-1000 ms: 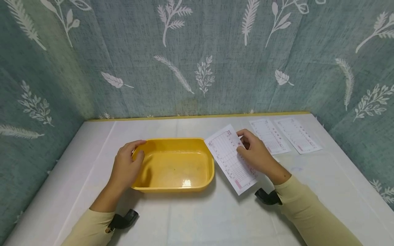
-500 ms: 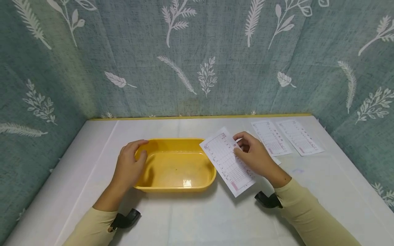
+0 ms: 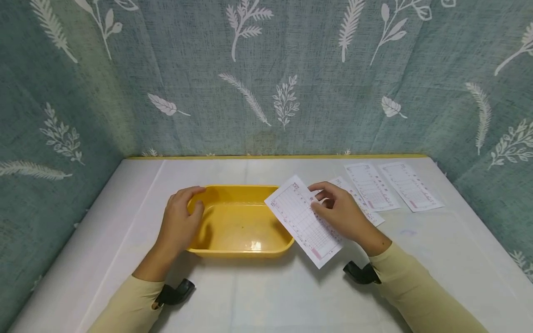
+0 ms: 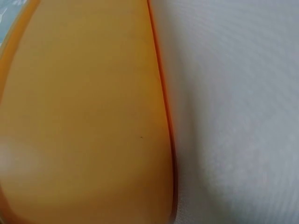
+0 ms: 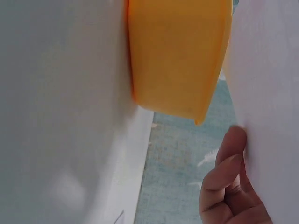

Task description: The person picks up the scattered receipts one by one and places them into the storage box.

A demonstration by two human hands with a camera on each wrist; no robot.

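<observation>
In the head view, my left hand [image 3: 180, 219] holds the left end of a yellow plastic basin [image 3: 241, 252], with the thumb over its inside and the fingers at the rim. The left wrist view shows only the basin's wall [image 4: 88, 107] and the white tabletop. My right hand [image 3: 343, 215] pinches a white paper form [image 3: 301, 219] printed with a reddish grid. This sheet is tilted, and its upper left corner overlaps the basin's right rim. In the right wrist view, curled fingers [image 5: 224, 182] lie against the raised sheet [image 5: 275, 107].
Two similar forms lie at the back right, one left [image 3: 372, 187] and one right [image 3: 411, 186]. Another form [image 3: 366, 210] lies partly hidden behind my right hand. The white table [image 3: 258, 296] meets a leaf-patterned cloth backdrop [image 3: 266, 92].
My right hand has carried the form a little to the left, toward the basin. More of the form lying behind that hand now shows. The left hand stays at the basin.
</observation>
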